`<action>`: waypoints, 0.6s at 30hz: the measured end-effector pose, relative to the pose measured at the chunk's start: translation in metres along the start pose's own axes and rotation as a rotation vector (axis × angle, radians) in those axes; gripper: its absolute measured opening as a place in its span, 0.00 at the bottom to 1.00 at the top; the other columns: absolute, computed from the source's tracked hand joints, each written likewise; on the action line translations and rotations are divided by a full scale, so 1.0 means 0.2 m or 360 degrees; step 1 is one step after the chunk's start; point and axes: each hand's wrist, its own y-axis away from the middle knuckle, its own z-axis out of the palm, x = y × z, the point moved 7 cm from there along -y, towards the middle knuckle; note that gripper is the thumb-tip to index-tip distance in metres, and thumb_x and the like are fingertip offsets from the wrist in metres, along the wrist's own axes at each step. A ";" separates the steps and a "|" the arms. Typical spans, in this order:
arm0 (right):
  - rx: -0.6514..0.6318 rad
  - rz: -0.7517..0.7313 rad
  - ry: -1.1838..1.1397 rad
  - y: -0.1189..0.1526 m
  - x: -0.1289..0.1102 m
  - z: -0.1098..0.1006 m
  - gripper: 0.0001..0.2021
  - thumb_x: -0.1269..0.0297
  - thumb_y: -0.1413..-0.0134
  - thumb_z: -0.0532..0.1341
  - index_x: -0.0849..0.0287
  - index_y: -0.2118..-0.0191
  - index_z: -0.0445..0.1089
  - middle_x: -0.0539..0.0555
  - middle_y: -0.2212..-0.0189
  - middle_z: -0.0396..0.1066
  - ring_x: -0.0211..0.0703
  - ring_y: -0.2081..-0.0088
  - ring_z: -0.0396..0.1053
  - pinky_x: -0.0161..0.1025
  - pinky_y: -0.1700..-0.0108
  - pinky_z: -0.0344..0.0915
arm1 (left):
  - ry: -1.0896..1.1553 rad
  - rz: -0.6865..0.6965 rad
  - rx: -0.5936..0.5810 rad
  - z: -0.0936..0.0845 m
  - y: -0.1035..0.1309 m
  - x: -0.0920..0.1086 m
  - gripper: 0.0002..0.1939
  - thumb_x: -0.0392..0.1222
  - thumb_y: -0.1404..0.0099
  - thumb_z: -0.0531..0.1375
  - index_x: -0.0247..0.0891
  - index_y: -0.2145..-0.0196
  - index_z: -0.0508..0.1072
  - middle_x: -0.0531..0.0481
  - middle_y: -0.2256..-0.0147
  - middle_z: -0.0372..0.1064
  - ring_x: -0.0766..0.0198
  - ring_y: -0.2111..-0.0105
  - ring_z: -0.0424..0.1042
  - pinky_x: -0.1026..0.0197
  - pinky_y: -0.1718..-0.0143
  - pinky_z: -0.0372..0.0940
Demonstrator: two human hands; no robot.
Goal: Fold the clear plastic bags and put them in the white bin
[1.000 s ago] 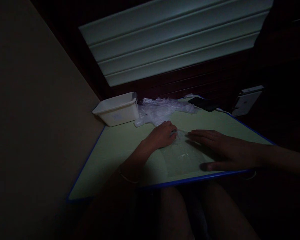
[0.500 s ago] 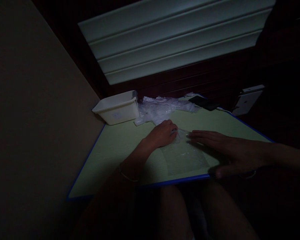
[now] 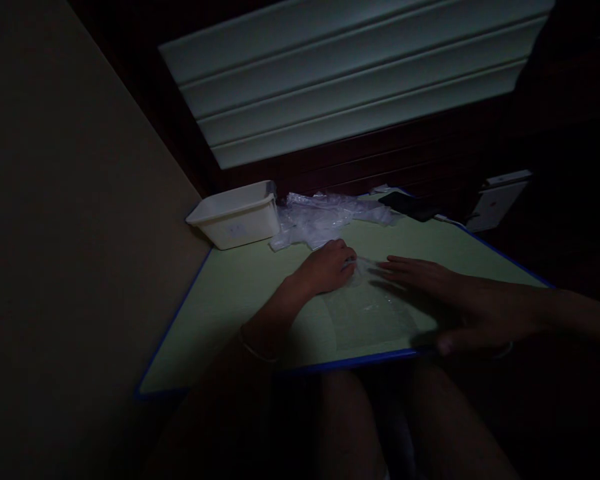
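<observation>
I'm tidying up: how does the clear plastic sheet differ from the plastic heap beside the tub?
The clear plastic sheet is spread mostly flat; the plastic heap is crumpled. The sheet almost vanishes against the table; the heap looks whitish. The sheet lies nearer the camera, the heap farther back. Both look thin and shiny.

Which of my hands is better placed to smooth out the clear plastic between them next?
Right, I'd judge. Your right hand is open, fingers outstretched, close to the clear plastic. Your left hand is curled at its far end, seemingly pinching it, so looks better suited to holding.
</observation>
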 end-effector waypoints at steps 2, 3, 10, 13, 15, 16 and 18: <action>0.0127 0.0126 0.0038 -0.03 0.06 -0.02 0.47 0.46 0.48 0.63 0.47 0.29 0.36 0.54 0.29 0.36 0.62 0.31 0.37 0.60 0.35 0.48 | -0.0005 0.0005 -0.0001 0.00 0.00 0.00 0.14 0.39 0.32 0.52 0.32 0.55 0.73 0.43 0.58 0.68 0.58 0.54 0.67 0.56 0.49 0.63; 0.0178 0.0156 0.0051 -0.04 0.08 -0.02 0.46 0.47 0.47 0.62 0.48 0.30 0.38 0.54 0.29 0.37 0.62 0.31 0.38 0.60 0.34 0.49 | -0.0009 0.0008 -0.0004 0.00 0.00 0.00 0.14 0.39 0.32 0.52 0.33 0.55 0.73 0.43 0.58 0.68 0.58 0.54 0.67 0.56 0.49 0.63; 0.0029 -0.0107 0.0092 -0.02 -0.06 0.05 0.52 0.41 0.53 0.64 0.49 0.29 0.36 0.56 0.29 0.33 0.67 0.31 0.33 0.67 0.35 0.40 | -0.0018 -0.0003 -0.0011 0.00 0.00 0.00 0.14 0.40 0.32 0.52 0.34 0.55 0.72 0.43 0.58 0.67 0.58 0.54 0.67 0.55 0.49 0.64; -0.0052 -0.0143 0.0063 0.01 -0.10 0.06 0.55 0.40 0.56 0.65 0.45 0.30 0.32 0.53 0.29 0.31 0.65 0.31 0.32 0.65 0.34 0.38 | -0.0003 0.0002 -0.0017 0.00 0.00 0.00 0.13 0.40 0.32 0.52 0.34 0.55 0.72 0.43 0.58 0.68 0.58 0.54 0.67 0.55 0.50 0.64; 0.0001 -0.0042 0.0042 0.01 -0.06 0.04 0.53 0.41 0.54 0.64 0.43 0.30 0.31 0.49 0.29 0.31 0.62 0.31 0.34 0.61 0.33 0.43 | 0.0004 0.0000 -0.0014 0.00 0.00 0.00 0.13 0.40 0.32 0.52 0.34 0.55 0.72 0.43 0.58 0.67 0.57 0.54 0.66 0.55 0.50 0.64; 0.0056 0.0033 0.0044 0.00 -0.02 0.03 0.51 0.43 0.51 0.64 0.42 0.30 0.31 0.48 0.29 0.31 0.61 0.31 0.35 0.59 0.33 0.46 | 0.0005 -0.0001 -0.0015 0.00 0.00 0.00 0.14 0.40 0.32 0.52 0.33 0.55 0.72 0.43 0.58 0.67 0.57 0.54 0.66 0.55 0.50 0.64; 0.0163 0.0125 0.0072 -0.02 0.05 0.01 0.48 0.46 0.48 0.62 0.43 0.30 0.31 0.50 0.29 0.32 0.61 0.31 0.37 0.60 0.34 0.50 | 0.0001 -0.0007 -0.0023 0.00 0.00 0.00 0.14 0.40 0.32 0.52 0.33 0.55 0.72 0.43 0.58 0.67 0.57 0.54 0.67 0.55 0.49 0.64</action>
